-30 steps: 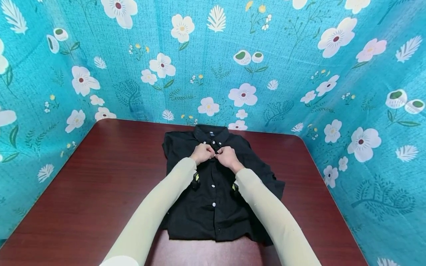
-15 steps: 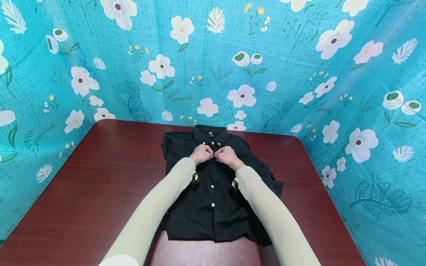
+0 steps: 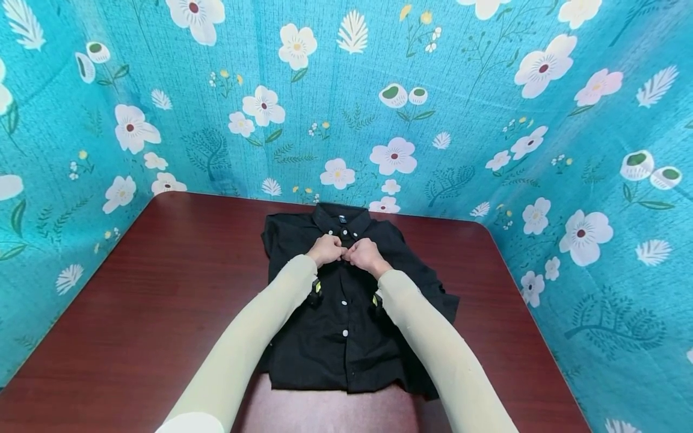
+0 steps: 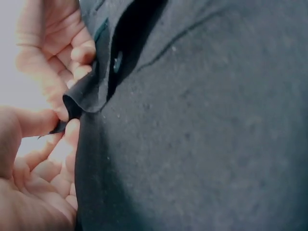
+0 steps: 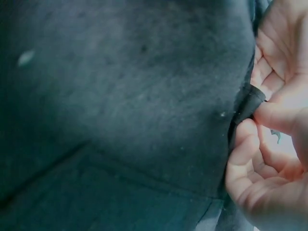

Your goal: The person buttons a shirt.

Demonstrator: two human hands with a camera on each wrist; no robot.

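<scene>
A black button-up shirt (image 3: 311,361) lies front up, its collar (image 3: 342,216) at the far side and white buttons (image 3: 344,333) down the middle. Below the collar, my left hand (image 3: 325,250) and right hand (image 3: 366,255) meet, fingertips almost touching. In the left wrist view, thumbs and curled fingers pinch the raised edge of the shirt's front placket (image 4: 89,94). The right wrist view also shows a fold of the placket (image 5: 249,102) between the fingers. The button there is hidden by the fingers in the head view.
The shirt lies on a dark red-brown table (image 3: 178,288) with rounded far corners. A blue floral curtain (image 3: 303,90) hangs behind and along both sides. Small black devices with yellow marks (image 3: 316,291) sit under both wrists.
Both hands stay at the same spot on the placket. Their fingertips have shifted slightly and drawn closer together; the shirt lies as before.
</scene>
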